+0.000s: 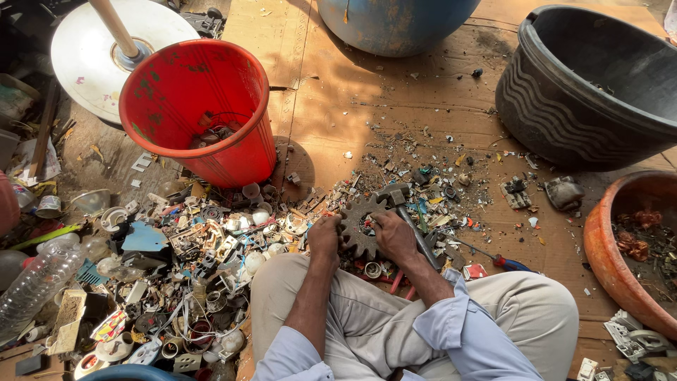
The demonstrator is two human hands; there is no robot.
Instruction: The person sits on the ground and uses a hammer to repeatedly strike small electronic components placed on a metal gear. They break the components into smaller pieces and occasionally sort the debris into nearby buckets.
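Note:
I sit cross-legged on a brown cardboard floor. Both hands rest on a large dark metal gear wheel lying flat in front of my knees. My left hand grips its left edge. My right hand presses on its right side and centre. A hammer with a grey head and dark handle lies right beside the gear, its handle running under my right wrist; whether the right hand also holds it cannot be told. Small scrap bits lie all around the gear.
A red bucket with scrap stands at the upper left. A black tub, a blue drum and an orange basin ring the right side. A heap of broken parts fills the left. A red-handled screwdriver lies right.

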